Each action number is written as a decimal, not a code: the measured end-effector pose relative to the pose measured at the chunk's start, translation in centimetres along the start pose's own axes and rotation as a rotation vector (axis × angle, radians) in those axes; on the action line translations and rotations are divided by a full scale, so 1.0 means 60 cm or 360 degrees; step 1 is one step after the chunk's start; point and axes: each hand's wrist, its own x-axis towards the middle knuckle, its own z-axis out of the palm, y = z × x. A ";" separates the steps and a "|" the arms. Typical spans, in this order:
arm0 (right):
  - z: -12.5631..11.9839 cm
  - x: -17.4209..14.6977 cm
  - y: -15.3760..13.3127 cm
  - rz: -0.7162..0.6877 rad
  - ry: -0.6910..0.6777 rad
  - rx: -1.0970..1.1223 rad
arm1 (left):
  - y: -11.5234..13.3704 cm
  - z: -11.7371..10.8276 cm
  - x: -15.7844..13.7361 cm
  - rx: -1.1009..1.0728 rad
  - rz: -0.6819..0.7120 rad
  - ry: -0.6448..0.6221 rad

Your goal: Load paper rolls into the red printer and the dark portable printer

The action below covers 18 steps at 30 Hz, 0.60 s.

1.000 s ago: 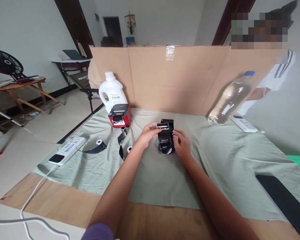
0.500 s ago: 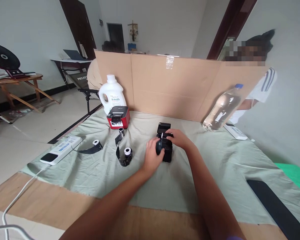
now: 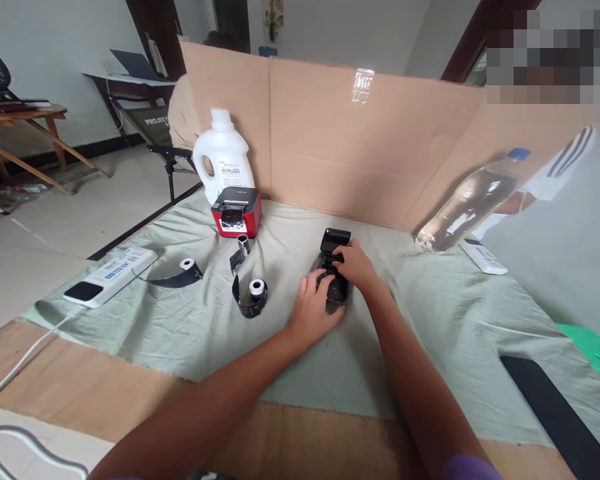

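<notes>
In the middle of the cloth sits a small black box-like device, seemingly a portable printer (image 3: 338, 290), with its lid (image 3: 336, 239) standing up at the back. My left hand (image 3: 314, 305) grips its near left side, fingers over the top and thumb at the near edge. From the right, my right hand (image 3: 356, 265) has its fingers closed on the device's upper part, just below the lid. The fingers hide much of the inside. To the left, a partly unwound black roll (image 3: 256, 289) and a smaller strip roll (image 3: 242, 245) lie on the cloth.
Back left stand a red printer (image 3: 237, 212) and a white detergent jug (image 3: 225, 160). A power strip (image 3: 111, 277) and another roll (image 3: 186, 268) lie left. Cardboard (image 3: 330, 140) walls the back. A water bottle (image 3: 473, 200) leans right, beside a person's sleeve (image 3: 563, 163).
The view has tilted down. My left hand has shifted its fingers onto the top of the black device, its thumb now lower. My right hand stays at the device's upper part.
</notes>
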 end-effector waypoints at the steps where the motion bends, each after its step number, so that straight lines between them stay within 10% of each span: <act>1: -0.001 -0.002 -0.002 0.0124 0.0016 -0.0006 | 0.001 -0.001 -0.001 0.0037 -0.0001 -0.0034; 5: -0.005 -0.002 0.001 0.0352 0.0131 0.0120 | 0.002 -0.002 -0.001 0.0205 0.0007 -0.0109; 18: -0.040 0.017 0.033 -0.0244 0.0227 0.0444 | -0.001 0.001 -0.004 0.0406 0.0215 -0.0117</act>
